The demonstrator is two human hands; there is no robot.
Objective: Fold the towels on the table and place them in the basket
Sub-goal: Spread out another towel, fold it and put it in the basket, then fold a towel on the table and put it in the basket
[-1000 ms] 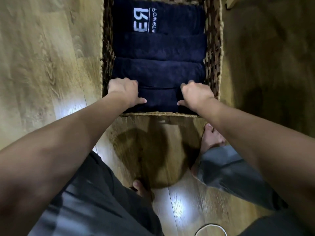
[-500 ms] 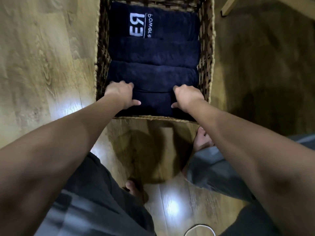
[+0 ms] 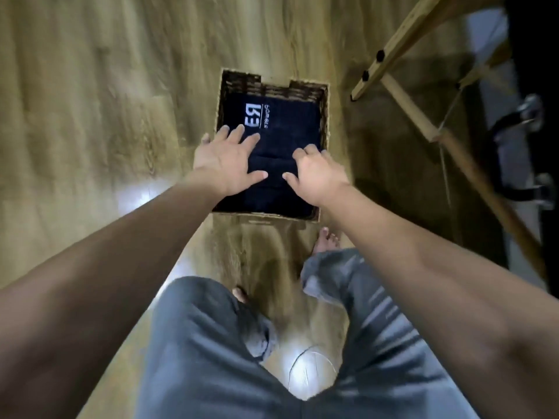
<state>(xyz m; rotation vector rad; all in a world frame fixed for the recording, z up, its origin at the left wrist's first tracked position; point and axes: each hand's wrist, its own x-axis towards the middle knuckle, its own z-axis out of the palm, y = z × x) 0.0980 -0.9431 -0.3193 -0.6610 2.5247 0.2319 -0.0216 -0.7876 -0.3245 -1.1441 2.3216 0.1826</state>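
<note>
- Since earlier, our left hand [image 3: 225, 160] and right hand [image 3: 320, 173] lifted off the towels [image 3: 290, 131], fingers spread, holding nothing.
- Towels fill the basket [image 3: 324, 116]; probably nearly done, bench unseen.

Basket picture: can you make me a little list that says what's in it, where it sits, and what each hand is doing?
basket: dark woven, square, sits on the wood floor
inside: dark blue towels, folded, in a row; the far one has white lettering
left hand: fingers spread and straight, over the towels, holds nothing
right hand: fingers loosely bent, over the towels, holds nothing
touching the towels: cannot tell, the picture is blurred
nearby: wooden legs to the right of the basket
</note>
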